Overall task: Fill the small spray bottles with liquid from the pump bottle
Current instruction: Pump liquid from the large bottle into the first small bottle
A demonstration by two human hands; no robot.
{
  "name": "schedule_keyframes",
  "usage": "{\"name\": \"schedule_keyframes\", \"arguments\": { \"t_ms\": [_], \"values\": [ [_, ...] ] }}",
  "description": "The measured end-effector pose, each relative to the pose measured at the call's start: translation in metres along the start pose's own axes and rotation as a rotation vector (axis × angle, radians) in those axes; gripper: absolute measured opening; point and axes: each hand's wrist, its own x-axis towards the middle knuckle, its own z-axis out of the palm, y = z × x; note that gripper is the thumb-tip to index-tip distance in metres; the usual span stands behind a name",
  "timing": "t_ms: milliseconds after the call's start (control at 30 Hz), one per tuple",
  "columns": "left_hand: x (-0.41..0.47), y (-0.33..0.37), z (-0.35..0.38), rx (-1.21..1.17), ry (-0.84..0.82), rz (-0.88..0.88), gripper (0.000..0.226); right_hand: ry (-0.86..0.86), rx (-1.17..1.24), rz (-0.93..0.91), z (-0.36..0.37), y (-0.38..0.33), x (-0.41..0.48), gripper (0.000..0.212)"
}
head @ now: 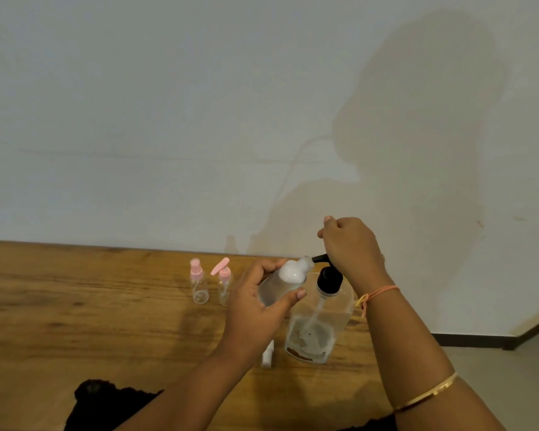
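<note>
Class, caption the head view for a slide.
A left hand holds a small bottle at the pump bottle spout; the right hand grips the pump.

1. Just behind the right hand (352, 247) sits a thin thread bracelet (383, 290) — orange-pink, with a yellow knot and loose ends at the inner wrist.
2. Further up the same forearm is a slim, flat gold bangle (430, 393); its small marks are too fine to read.
3. Both forearms are bare.
4. On the left hand (255, 303), the thumbnail (302, 294) looks pale pink.
5. Black cloth (106, 402) lies at the bottom edge — whether it is clothing cannot be told.
</note>
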Motion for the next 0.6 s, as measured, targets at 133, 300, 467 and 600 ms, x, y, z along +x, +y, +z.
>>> {"name": "schedule_keyframes", "arguments": {
  "t_ms": [133, 300, 467, 600],
  "values": [
    [-0.0002, 0.0004, 0.001, -0.024, -0.013, -0.008, 0.033, -0.015, 0.009, -0.003, 0.0012, -0.0001, 0.0029, 0.046],
    [-0.0001, -0.0005, 0.0009, -0.031, -0.012, -0.022, 0.034, -0.044, 0.025, 0.05, 0.0066, 0.0044, 0.0021, 0.043],
    [-0.0016, 0.0005, 0.0011, -0.061, -0.026, -0.04, 0.035, -0.003, 0.04, 0.008, 0.0024, 0.0004, 0.0003, 0.044],
    [-0.0021, 0.0006, 0.0012, -0.059, -0.028, -0.037, 0.035, -0.003, 0.018, 0.005, 0.0023, -0.0002, 0.0006, 0.044]
  ]
}}
